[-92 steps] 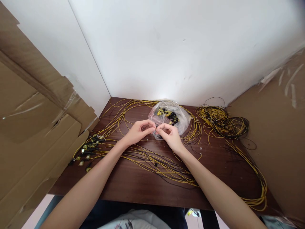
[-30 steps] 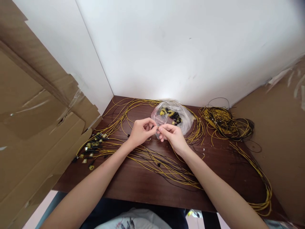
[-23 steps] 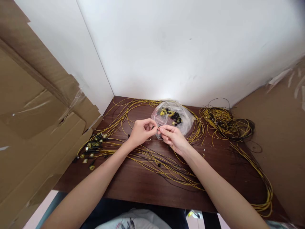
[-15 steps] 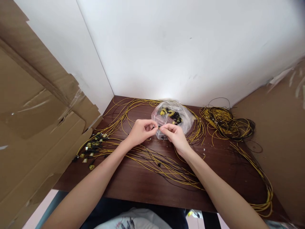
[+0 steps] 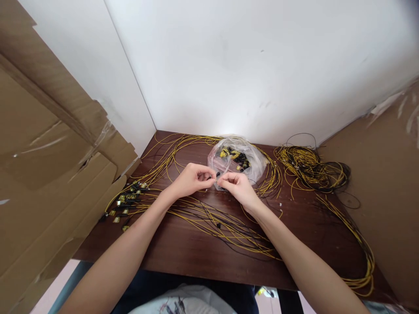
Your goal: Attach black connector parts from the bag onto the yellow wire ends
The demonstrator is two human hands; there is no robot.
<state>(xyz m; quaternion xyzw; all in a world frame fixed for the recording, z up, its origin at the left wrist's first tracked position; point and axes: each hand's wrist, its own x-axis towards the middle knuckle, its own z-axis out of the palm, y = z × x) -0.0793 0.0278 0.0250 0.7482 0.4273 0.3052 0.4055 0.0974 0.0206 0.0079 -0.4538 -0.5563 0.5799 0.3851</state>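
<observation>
As the left hand (image 5: pixel 193 178) and right hand (image 5: pixel 240 189) face each other, each grip pinches what seems a thin wire (image 5: pixel 216 181), bridging them crosswise near the plastic bag's (image 5: pixel 258 168) closer edge.

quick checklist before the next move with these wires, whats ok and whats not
1. Left hand grip closed: ok, thumb and forefinger pinched together.
2. Piece at the fingertips seated properly: cannot tell, too small to make out.
3. Clear plastic bag near the hands: ok, just beyond them.
4. Middle wires free of the left arm: not ok, they run beneath it.
5. Wire bundle at right untangled: not ok, it lies in a snarl.
</observation>
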